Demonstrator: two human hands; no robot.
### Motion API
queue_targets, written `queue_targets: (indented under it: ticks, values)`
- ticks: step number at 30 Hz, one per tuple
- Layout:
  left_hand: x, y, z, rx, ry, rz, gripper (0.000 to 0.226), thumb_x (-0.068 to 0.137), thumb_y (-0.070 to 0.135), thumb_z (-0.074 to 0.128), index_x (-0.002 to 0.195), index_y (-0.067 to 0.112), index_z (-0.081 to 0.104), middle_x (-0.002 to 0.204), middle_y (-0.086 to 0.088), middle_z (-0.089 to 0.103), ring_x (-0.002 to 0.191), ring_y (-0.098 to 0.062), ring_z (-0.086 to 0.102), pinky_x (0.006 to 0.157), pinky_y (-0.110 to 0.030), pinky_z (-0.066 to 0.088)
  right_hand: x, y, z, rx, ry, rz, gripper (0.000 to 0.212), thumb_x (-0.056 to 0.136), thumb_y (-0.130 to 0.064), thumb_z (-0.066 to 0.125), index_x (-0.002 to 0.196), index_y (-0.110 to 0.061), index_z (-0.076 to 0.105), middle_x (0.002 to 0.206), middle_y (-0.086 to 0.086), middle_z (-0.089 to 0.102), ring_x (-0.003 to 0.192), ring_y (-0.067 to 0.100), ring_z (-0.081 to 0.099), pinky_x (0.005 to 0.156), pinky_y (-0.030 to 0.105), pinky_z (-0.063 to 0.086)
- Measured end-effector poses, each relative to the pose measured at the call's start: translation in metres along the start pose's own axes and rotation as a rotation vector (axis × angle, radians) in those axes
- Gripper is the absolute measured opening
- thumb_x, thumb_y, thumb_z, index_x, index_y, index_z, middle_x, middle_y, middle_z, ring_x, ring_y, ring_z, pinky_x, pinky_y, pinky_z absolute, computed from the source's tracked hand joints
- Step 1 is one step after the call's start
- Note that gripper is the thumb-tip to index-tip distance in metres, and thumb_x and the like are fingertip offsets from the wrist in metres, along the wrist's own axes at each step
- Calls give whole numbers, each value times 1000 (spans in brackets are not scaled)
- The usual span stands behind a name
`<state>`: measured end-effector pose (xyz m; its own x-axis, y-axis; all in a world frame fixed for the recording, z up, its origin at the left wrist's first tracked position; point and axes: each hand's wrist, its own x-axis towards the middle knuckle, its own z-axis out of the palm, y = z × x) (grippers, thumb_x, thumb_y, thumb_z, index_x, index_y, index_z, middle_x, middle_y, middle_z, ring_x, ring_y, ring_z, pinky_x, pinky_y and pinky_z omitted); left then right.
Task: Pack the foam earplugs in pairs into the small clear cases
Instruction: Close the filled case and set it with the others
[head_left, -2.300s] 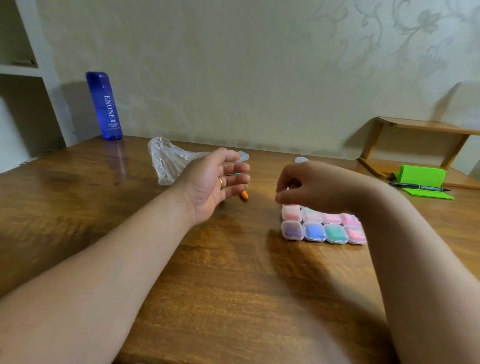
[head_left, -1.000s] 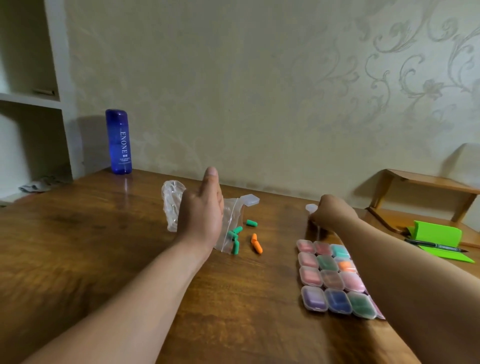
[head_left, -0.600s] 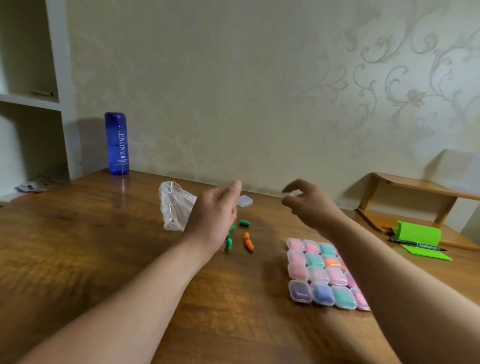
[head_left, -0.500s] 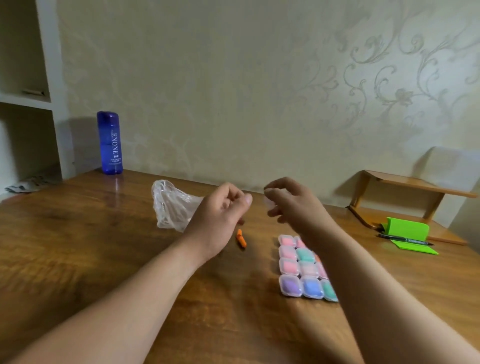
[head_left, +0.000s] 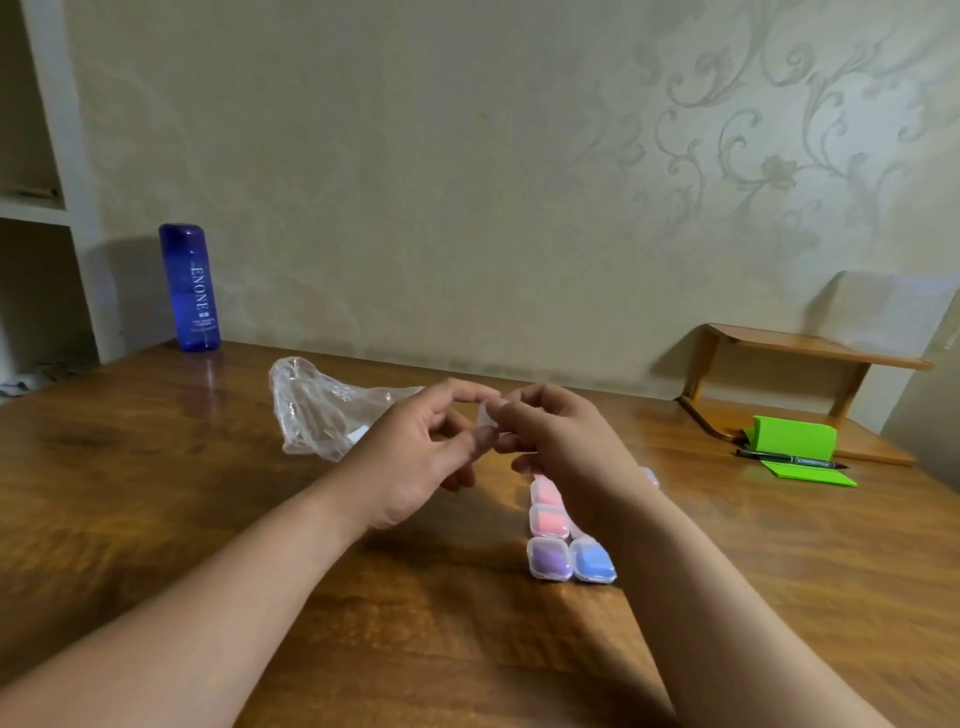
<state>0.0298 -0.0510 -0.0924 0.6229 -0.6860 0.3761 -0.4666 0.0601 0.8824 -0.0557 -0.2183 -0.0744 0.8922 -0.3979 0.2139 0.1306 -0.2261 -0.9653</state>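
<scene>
Two hands, left hand (head_left: 415, 457) and right hand (head_left: 563, 441), meet above the worktop (head_left: 156, 493), together pinching a small clear case (head_left: 485, 417) over filled cases (head_left: 550, 558), plastic bag (head_left: 322, 410) beyond, blue bottle (head_left: 189, 288) at the far edge.

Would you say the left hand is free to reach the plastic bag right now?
Probably not yet: the left hand and right hand are both pinching a small clear case. The path to the bag itself looks clear.
</scene>
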Motion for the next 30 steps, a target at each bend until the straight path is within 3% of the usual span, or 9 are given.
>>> queue_targets:
  ticks: [6, 10, 17, 23, 30]
  values:
    - [-6, 4, 0, -156, 9, -55, 37, 89, 49, 72, 124, 36, 71, 101, -17, 74, 83, -26, 73, 79, -41, 61, 0, -1, -2, 27, -69, -15, 14, 99, -25, 73, 102, -11, 70, 87, 7, 79, 83, 17, 72, 73, 35, 50]
    - [-7, 4, -1, -184, 20, -67, 28, 95, 36, 74, 123, 34, 73, 106, -22, 72, 83, -24, 73, 80, -43, 62, 1, 1, -3, 110, -77, 11, 15, 105, -25, 65, 103, -11, 70, 88, 8, 78, 81, 18, 72, 70, 35, 51]
    - [-7, 3, -2, -164, 2, -83, 35, 86, 47, 77, 119, 36, 75, 94, -7, 73, 84, -23, 73, 79, -36, 62, 1, 2, -2, 2, -105, -49, 18, 96, -28, 77, 98, -11, 69, 86, 4, 78, 85, 17, 71, 76, 38, 53]
    - [-7, 3, -5, -167, -2, -103, 24, 100, 29, 73, 124, 29, 73, 109, -24, 73, 85, -24, 74, 78, -37, 62, -1, 3, -2, -38, -119, -67, 21, 96, -28, 78, 101, -10, 69, 90, 6, 79, 87, 17, 73, 77, 37, 55]
    - [-6, 3, -5, -154, 0, -124, 27, 101, 24, 73, 128, 27, 70, 108, -19, 77, 90, -25, 76, 82, -40, 63, -1, 2, -2, -81, -119, -75, 20, 97, -26, 77, 105, -9, 68, 95, 8, 79, 86, 16, 74, 75, 36, 56]
